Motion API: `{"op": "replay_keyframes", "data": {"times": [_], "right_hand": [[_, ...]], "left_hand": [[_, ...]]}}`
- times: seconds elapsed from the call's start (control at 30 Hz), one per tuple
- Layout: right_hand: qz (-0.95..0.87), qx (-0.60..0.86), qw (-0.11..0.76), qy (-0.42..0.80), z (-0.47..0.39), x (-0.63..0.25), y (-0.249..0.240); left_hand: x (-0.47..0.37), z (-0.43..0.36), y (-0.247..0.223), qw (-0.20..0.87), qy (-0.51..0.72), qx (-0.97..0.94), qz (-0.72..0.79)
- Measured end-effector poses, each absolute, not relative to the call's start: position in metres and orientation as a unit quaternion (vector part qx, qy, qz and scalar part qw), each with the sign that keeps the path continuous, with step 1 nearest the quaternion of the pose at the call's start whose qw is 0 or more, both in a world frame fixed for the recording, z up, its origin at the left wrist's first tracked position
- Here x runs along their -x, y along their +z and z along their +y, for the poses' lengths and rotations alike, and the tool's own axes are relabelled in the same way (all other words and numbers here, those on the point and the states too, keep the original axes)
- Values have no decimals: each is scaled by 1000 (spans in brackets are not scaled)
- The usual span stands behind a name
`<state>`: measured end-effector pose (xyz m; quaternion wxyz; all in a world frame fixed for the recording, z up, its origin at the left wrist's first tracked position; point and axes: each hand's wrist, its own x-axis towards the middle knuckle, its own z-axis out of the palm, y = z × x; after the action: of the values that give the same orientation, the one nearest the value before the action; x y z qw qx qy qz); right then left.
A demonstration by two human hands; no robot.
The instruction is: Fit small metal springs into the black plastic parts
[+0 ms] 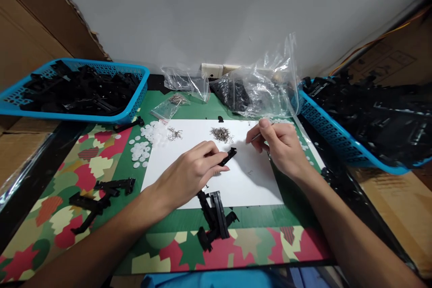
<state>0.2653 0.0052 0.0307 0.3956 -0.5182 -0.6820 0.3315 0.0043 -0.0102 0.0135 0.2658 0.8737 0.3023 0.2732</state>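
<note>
My left hand (199, 164) pinches a small black plastic part (229, 156) over the white sheet (168, 184). To its right, my right hand (276, 144) is closed around a thin tool (256, 137), its tip pointing left above the paper. A pile of tiny metal pieces (221, 134) lies on the sheet just beyond my left hand, and a smaller pile (174, 133) is farther left. Several black plastic parts (219, 216) rest at the paper's near edge.
Blue baskets of black parts stand at the left (135, 110) and right (351, 139). White discs (140, 150) lie left of the paper. Clear bags (266, 94) sit along the wall. More black parts (114, 186) are at the left on the patterned mat (84, 175).
</note>
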Motion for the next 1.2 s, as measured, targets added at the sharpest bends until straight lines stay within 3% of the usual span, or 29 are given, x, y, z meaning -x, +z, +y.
{"op": "replay_keyframes", "data": {"times": [0.17, 0.37, 0.43, 0.8, 1.2], "right_hand": [[-743, 496, 370, 255, 8, -272, 39], [-794, 524, 169, 257, 2, -266, 41], [-798, 526, 144, 257, -1, -263, 41], [-799, 514, 177, 255, -1, -256, 34], [-832, 483, 213, 170, -4, -254, 25]], "left_hand": [[-5, -11, 12, 259, 280, -874, 301], [-7, -12, 11, 261, 286, -872, 298], [-7, -12, 10, 261, 286, -873, 297], [-5, -11, 8, 224, 289, -884, 292], [-5, -12, 10, 226, 284, -884, 296]]}}
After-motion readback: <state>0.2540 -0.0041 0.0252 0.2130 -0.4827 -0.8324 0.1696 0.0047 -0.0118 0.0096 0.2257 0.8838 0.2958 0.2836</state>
